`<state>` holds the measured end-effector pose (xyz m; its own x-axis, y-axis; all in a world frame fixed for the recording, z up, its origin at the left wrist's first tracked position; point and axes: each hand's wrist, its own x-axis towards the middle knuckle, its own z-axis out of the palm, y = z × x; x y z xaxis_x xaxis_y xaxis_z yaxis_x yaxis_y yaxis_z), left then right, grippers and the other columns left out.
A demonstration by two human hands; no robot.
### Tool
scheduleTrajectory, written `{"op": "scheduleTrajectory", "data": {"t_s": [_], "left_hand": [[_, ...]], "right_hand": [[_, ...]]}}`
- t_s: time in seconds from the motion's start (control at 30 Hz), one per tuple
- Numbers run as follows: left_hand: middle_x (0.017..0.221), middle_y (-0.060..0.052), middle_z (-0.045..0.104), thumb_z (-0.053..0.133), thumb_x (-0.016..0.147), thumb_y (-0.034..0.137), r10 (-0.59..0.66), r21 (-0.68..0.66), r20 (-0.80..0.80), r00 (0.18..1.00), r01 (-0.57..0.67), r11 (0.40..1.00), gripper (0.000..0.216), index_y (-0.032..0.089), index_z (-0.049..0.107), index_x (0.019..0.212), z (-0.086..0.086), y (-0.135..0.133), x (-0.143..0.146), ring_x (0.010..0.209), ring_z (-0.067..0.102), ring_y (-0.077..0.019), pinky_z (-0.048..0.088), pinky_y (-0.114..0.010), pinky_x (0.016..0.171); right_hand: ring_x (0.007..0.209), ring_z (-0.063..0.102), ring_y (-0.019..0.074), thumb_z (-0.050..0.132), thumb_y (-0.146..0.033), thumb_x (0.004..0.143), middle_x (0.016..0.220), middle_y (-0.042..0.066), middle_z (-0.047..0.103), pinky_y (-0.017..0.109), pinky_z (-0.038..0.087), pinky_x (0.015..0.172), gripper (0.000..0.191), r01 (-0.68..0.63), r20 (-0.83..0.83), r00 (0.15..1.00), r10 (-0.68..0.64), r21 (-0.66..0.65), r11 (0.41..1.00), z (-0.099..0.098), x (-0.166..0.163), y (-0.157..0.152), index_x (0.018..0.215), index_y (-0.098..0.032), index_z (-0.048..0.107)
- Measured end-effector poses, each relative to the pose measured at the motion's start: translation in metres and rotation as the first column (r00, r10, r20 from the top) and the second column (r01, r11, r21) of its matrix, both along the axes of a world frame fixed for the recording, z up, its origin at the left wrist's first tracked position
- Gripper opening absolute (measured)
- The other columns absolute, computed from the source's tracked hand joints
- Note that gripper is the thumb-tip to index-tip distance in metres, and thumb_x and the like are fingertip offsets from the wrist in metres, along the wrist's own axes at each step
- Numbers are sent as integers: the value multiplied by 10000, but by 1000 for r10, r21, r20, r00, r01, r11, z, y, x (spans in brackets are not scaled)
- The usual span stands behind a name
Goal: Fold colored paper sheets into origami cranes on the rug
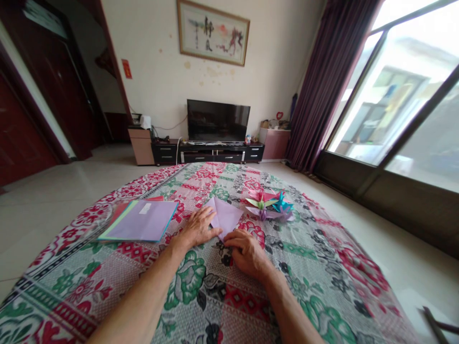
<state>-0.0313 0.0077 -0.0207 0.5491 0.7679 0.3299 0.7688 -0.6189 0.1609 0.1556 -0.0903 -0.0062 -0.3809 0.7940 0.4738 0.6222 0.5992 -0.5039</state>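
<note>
Purple folded paper (229, 215) lay on the flowery tablecloth (301, 252) in front of me, between the paper stack (143, 224) and the paper cranes (263, 213). My left hand (199, 228) rested on its left side, fingers and thumb apart. My right hand (247, 250) curled at the near corner; I couldn't tell if it pinched. The paper looked light, thin and easy to tear, so edges seemed best to hold.

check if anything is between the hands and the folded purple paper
Nothing visible is: the left hand and right hand both touch the folded purple paper. The paper stack and paper cranes lie off to either side.
</note>
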Motion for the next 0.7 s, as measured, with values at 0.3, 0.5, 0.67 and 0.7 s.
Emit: {"op": "scheduleTrajectory", "data": {"t_s": [0.3, 0.5, 0.67, 0.7], "left_hand": [[1351, -129, 448, 499, 782, 544, -8, -20, 18, 1000, 9, 1000, 590, 177, 512, 1245, 1, -1, -1, 1262, 380, -285, 321, -449, 1036], [1349, -133, 450, 516, 788, 507, -14, -9, 26, 1000, 15, 1000, 562, 173, 514, 1239, 1, 0, 0, 1262, 382, -274, 319, -435, 1039], [1348, -127, 454, 514, 785, 523, -11, -19, 23, 1000, 11, 1000, 573, 177, 512, 1242, 1, 0, -1, 1266, 378, -266, 310, -430, 1046], [1351, -122, 454, 513, 786, 524, -8, -20, 26, 1000, 8, 1000, 572, 181, 512, 1244, 1, 0, -1, 1271, 373, -262, 304, -424, 1052]], "right_hand": [[850, 547, 159, 394, -7, 639, 865, 29, 635, 302, 404, 840, 492, 55, 4, 998, -55, -55, 997, 8, -2, -5, 1002, -216, 652], [912, 524, 171, 410, -19, 653, 973, 44, 601, 333, 391, 867, 536, 52, 44, 998, -49, -59, 997, 2, -4, -3, 1075, -248, 648], [919, 517, 174, 425, -26, 657, 976, 47, 583, 347, 388, 880, 515, 59, 66, 996, -56, -44, 997, -3, -3, -2, 1060, -246, 659], [920, 517, 174, 428, -24, 654, 976, 47, 583, 347, 389, 881, 509, 62, 68, 996, -60, -37, 997, -4, -3, -2, 1045, -246, 666]]}}
